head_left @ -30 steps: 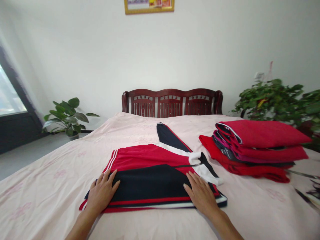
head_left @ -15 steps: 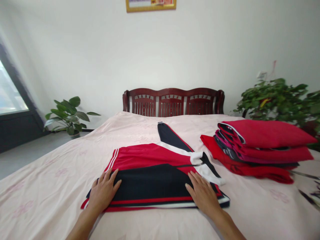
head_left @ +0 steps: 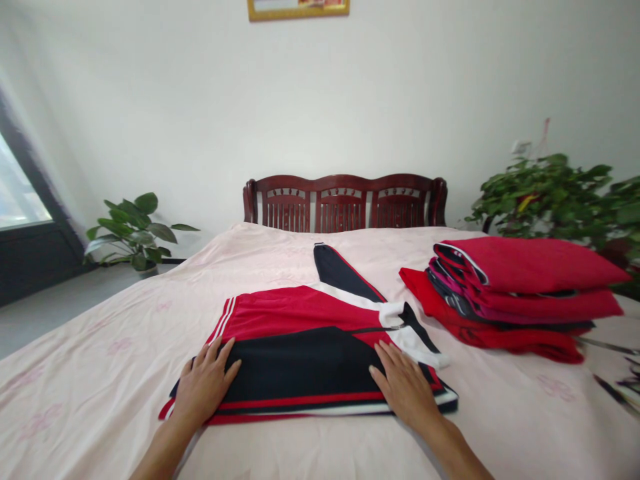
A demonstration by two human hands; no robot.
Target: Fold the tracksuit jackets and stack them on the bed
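Red-and-navy sports garment (head_left: 300, 373) lies folded flat in front of me, near the foot end of my pale pink bedsheet (head_left: 90, 380). Its smooth, slightly glossy knit forms a neat, squarish layered shape: a navy panel on top, a red panel behind it, and thin red and white bands along the edge nearest me. Two white stripes (head_left: 224, 321) run down its left side. A long, narrow navy length (head_left: 335, 268) tapers away from the fold toward the headboard, though I can't tell whether it is a sleeve or a trouser leg. Soft white trim (head_left: 413, 345) bunches at the right side.

My left hand (head_left: 204, 387) and right hand (head_left: 404, 390) both lie open on the navy panel near its front corners, well apart, with fingers spread and palms pressing down. Neither hand pinches the cloth.

Just beside the garment on my right sits a stack of folded red clothes (head_left: 515, 293), its soft layers showing dark and pink edges, with a looser red layer spreading out at the bottom. The sheet is thin and lightly creased, with a faint pink print. Beyond it rises a dark, reddish wooden headboard (head_left: 340, 203) with slatted panels.
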